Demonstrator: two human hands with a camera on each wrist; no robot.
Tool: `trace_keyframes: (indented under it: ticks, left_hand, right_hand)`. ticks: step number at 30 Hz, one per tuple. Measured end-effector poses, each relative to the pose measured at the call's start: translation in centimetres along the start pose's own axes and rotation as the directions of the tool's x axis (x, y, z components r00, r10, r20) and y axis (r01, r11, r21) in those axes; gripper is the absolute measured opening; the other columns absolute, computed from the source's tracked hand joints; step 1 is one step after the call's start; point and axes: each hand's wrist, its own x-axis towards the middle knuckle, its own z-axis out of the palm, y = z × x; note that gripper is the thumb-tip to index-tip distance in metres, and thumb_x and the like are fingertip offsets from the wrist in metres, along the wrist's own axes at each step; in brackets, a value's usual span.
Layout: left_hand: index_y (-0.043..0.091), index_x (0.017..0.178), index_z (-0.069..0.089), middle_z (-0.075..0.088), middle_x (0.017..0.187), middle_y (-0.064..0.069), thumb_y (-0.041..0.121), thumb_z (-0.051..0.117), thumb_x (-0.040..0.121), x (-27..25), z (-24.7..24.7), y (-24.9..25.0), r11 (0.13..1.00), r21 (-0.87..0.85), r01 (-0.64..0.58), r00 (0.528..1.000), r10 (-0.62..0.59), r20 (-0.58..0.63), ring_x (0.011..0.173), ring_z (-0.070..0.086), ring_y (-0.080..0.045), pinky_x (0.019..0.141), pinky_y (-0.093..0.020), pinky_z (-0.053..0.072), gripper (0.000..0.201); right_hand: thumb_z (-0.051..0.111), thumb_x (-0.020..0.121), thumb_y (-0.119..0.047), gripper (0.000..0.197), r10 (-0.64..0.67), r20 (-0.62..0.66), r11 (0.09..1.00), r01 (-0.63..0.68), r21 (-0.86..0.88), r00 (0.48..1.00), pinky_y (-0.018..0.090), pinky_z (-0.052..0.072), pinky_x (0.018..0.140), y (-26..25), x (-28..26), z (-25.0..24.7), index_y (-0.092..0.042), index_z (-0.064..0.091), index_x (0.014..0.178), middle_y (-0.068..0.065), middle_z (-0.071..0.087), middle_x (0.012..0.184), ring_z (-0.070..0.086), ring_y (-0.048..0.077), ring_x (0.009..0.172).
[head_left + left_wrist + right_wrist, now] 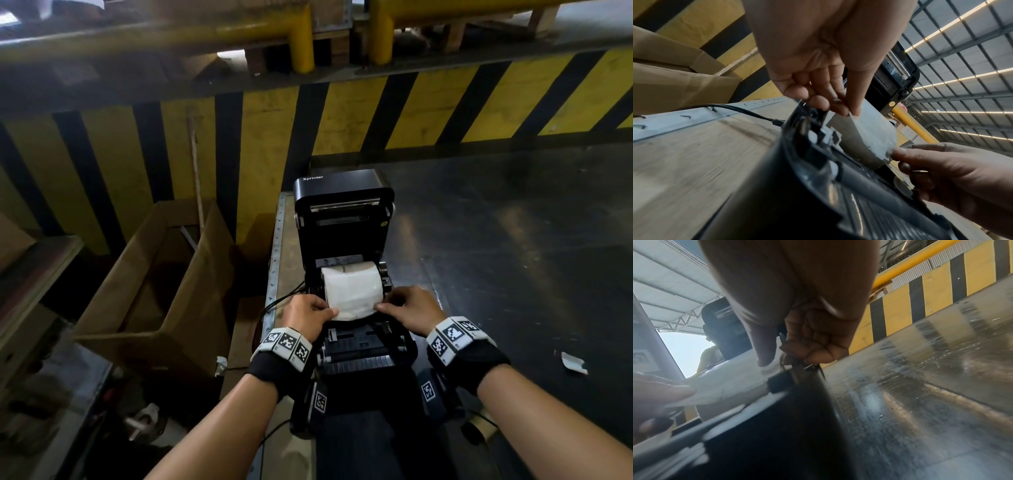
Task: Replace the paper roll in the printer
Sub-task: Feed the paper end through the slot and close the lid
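A black Xprinter label printer point(342, 192) stands on the table with its lid raised upright. A white paper roll point(351, 286) sits in its open bay, its loose end pulled toward me. My left hand point(308, 310) pinches the left corner of that paper end point(854, 116) between thumb and fingers. My right hand point(407, 305) pinches the right corner point(888, 152); in the right wrist view its thumb presses on the white paper point(764, 360) while the other fingers stay curled. The printer's front feed path point(363, 346) lies bare below the paper.
An open cardboard box point(164, 274) stands left of the table. A black cable point(748, 112) runs into the printer's left side. A scrap of white paper point(573, 363) lies on the dark metal tabletop point(513, 257) to the right. A yellow-black striped wall point(411, 113) runs behind.
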Motion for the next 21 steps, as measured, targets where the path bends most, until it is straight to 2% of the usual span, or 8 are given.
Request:
trace_keyframes:
  ticks: [3, 5, 7, 10, 13, 15, 18, 21]
  left_hand:
    - [0.014, 0.078, 0.07, 0.057, 0.063, 0.007, 0.033, 0.071, 0.079, 0.1, -0.1, -0.1, 0.999, 0.032, 0.003, 0.999, -0.004, 0.046, 0.058, 0.049, -0.005, 0.049, -0.017, 0.033, 0.019]
    - [0.022, 0.064, 0.065, 0.055, 0.058, 0.009, 0.035, 0.071, 0.078, 0.3, -0.1, -0.3, 0.999, 0.041, 0.001, 0.998, -0.004, 0.066, 0.054, 0.048, -0.006, 0.05, -0.021, 0.034, 0.02]
    - [0.025, 0.059, 0.063, 0.055, 0.056, 0.009, 0.035, 0.072, 0.077, 0.5, -0.2, -0.6, 0.999, 0.035, 0.0, 0.997, -0.003, 0.083, 0.054, 0.048, -0.007, 0.053, -0.022, 0.035, 0.023]
    - [0.019, 0.064, 0.064, 0.054, 0.057, 0.009, 0.032, 0.072, 0.078, 0.5, -0.4, -0.4, 0.999, 0.036, -0.016, 0.994, 0.012, 0.105, 0.056, 0.048, -0.007, 0.056, -0.022, 0.036, 0.021]
    - [0.019, 0.052, 0.055, 0.044, 0.049, 0.007, 0.033, 0.07, 0.08, 0.2, -0.4, -0.4, 0.991, 0.126, -0.052, 0.992, 0.036, 0.125, 0.048, 0.041, -0.007, 0.048, -0.019, 0.03, 0.034]
    - [0.014, 0.051, 0.055, 0.041, 0.048, 0.003, 0.032, 0.07, 0.08, 0.2, -0.2, -0.5, 0.983, 0.173, -0.062, 0.992, 0.042, 0.121, 0.046, 0.038, -0.009, 0.044, -0.018, 0.029, 0.038]
    - [0.009, 0.056, 0.06, 0.045, 0.049, 0.0, 0.029, 0.071, 0.079, 0.2, 0.2, -0.4, 0.974, 0.22, -0.063, 0.99, 0.033, 0.138, 0.048, 0.043, -0.013, 0.047, -0.021, 0.034, 0.033]
    - [0.015, 0.047, 0.052, 0.044, 0.047, 0.001, 0.029, 0.073, 0.078, 0.4, 0.3, -0.4, 0.969, 0.241, -0.047, 0.99, 0.014, 0.139, 0.046, 0.042, -0.012, 0.045, -0.021, 0.032, 0.04]
  right_hand:
    - [0.069, 0.076, -0.038, 0.033, 0.018, -0.003, 1.0, -0.018, -0.011, 1.0, 0.027, 0.047, 0.077, 0.1, -0.1, 0.0, -0.01, 0.069, 0.092, 0.008, 0.071, 0.092, 0.065, 0.022, 0.089]
    - [0.068, 0.077, -0.037, 0.027, 0.01, 0.04, 1.0, -0.01, -0.018, 0.999, 0.027, 0.044, 0.072, 0.1, -0.3, 0.0, -0.012, 0.069, 0.084, 0.006, 0.069, 0.085, 0.064, 0.021, 0.085]
    - [0.067, 0.078, -0.036, 0.021, -0.009, 0.051, 1.0, 0.01, -0.023, 0.999, 0.023, 0.04, 0.063, -0.1, -0.5, -0.1, -0.015, 0.066, 0.076, 0.004, 0.066, 0.08, 0.061, 0.018, 0.078]
    - [0.068, 0.078, -0.035, 0.021, -0.023, 0.049, 1.0, 0.024, -0.02, 0.999, 0.018, 0.038, 0.06, -0.1, -0.6, -0.2, -0.013, 0.069, 0.08, 0.002, 0.065, 0.079, 0.06, 0.016, 0.076]
    - [0.068, 0.078, -0.035, 0.024, -0.025, 0.075, 1.0, 0.026, -0.017, 0.997, 0.015, 0.038, 0.06, 0.0, -0.6, -0.2, -0.011, 0.07, 0.083, 0.001, 0.066, 0.078, 0.062, 0.015, 0.076]
    - [0.067, 0.079, -0.036, 0.026, -0.03, 0.103, 0.998, 0.035, -0.052, 0.994, 0.017, 0.041, 0.061, -0.2, -0.6, -0.2, -0.01, 0.071, 0.084, 0.002, 0.067, 0.079, 0.063, 0.017, 0.076]
    - [0.063, 0.081, -0.037, 0.03, -0.033, 0.143, 0.981, 0.059, -0.184, 0.989, 0.025, 0.045, 0.068, -0.5, -0.6, -0.3, -0.009, 0.073, 0.088, 0.007, 0.071, 0.088, 0.061, 0.017, 0.078]
    - [0.062, 0.082, -0.039, 0.033, -0.02, 0.183, 0.964, 0.067, -0.258, 0.983, 0.022, 0.039, 0.058, -0.9, -0.5, -0.3, -0.008, 0.073, 0.085, 0.011, 0.072, 0.089, 0.058, 0.017, 0.073]
